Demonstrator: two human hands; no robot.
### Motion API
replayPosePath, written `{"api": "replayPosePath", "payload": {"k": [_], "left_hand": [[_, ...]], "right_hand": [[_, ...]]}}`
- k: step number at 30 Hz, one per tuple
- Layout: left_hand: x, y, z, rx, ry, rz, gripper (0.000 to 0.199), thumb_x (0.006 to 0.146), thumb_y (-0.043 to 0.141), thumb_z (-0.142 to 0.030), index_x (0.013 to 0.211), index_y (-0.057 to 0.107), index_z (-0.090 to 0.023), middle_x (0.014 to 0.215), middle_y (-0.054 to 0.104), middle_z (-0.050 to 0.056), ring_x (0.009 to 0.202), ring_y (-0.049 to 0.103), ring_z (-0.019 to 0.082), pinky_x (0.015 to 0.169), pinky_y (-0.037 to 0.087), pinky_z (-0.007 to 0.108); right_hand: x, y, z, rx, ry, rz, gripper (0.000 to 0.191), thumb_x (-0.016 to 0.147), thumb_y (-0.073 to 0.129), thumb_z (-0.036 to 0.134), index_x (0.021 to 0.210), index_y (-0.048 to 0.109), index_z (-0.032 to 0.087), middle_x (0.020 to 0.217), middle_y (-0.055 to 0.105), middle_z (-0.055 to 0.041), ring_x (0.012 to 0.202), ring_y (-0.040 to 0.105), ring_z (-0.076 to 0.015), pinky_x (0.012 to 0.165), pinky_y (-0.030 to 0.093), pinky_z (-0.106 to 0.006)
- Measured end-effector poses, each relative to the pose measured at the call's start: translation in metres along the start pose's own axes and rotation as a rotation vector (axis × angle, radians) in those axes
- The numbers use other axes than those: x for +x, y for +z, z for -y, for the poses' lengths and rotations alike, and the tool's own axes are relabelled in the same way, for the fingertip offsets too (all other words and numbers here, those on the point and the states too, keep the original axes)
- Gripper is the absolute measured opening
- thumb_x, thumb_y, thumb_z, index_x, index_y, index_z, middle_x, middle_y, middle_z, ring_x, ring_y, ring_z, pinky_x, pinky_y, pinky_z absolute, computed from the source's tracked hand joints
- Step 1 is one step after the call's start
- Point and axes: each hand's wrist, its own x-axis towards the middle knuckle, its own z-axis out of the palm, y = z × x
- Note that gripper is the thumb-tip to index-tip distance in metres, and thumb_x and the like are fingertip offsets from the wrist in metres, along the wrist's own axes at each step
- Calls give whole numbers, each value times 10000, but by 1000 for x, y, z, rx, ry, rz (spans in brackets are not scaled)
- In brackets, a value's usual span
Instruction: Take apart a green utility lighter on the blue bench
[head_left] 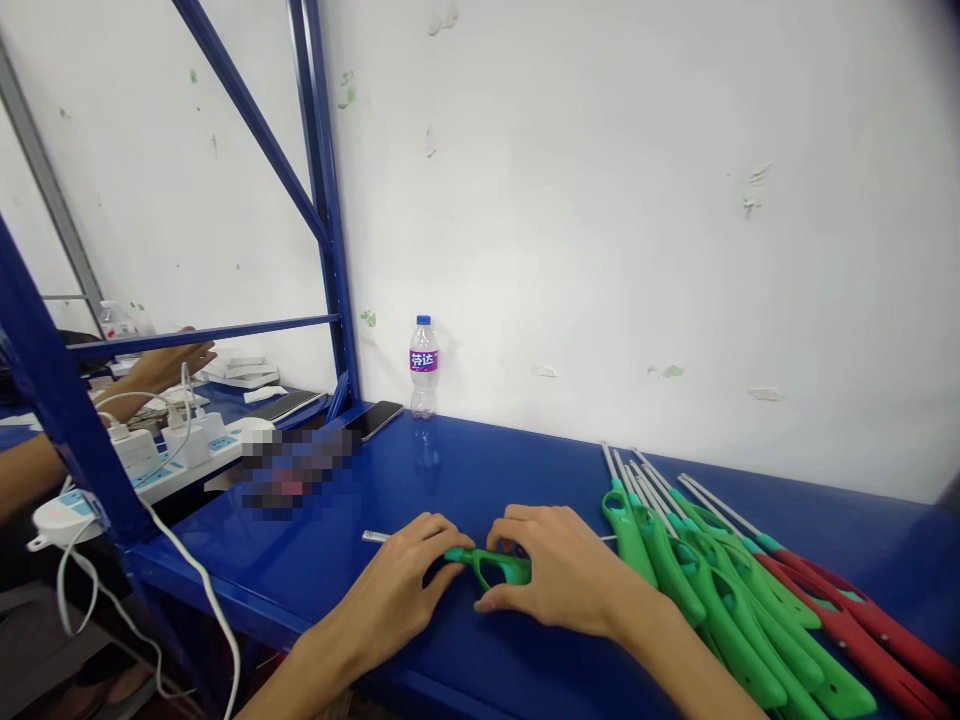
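A green long-necked lighter (480, 566) lies across my two hands, low over the blue tabletop. My left hand (409, 570) is closed around its neck, and the metal tip (375, 537) sticks out to the left past my knuckles. With thumb and fingers, my right hand (566, 570) grips the handle just behind the trigger opening; my palm hides the rest of the handle. To the right of my right hand lies a pile of green lighters (720, 590), their metal necks pointing away from me. A few red lighters (862, 610) rest at the pile's right side.
A plastic bottle (424, 370) stands by the wall, with a dark phone (377, 420) near it and a blurred patch left of that. Blue shelf posts (322, 200) rise at the left. Beyond them are a power strip (202, 455) with white cables and another person's hand (169, 365).
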Motion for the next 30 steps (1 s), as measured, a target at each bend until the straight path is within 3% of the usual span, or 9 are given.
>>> {"api": "replayPosePath", "payload": {"k": [8, 12, 30], "left_hand": [[2, -2, -2, 113, -26, -24, 250, 1037, 502, -255, 1195, 692, -288, 1119, 684, 26, 1068, 607, 215, 1012, 465, 402], [2, -4, -3, 92, -39, -16, 217, 1042, 509, -299, 1159, 690, -278, 1110, 688, 21, 1060, 621, 207, 981, 485, 373], [6, -2, 2, 105, -142, 32, 100, 1021, 539, -280, 1004, 632, -250, 1048, 630, 4, 989, 602, 200, 901, 466, 367]], "right_hand": [[0, 2, -2, -64, -5, -18, 210, 890, 762, 434, 940, 752, 231, 862, 703, 4, 732, 650, -203, 624, 327, -311], [1, 4, -1, -64, -10, -41, 151, 900, 719, 372, 923, 763, 230, 851, 711, 6, 729, 654, -192, 626, 319, -308], [9, 15, -5, -39, 0, 21, 131, 904, 752, 344, 935, 725, 220, 878, 684, 27, 711, 631, -159, 600, 278, -282]]}}
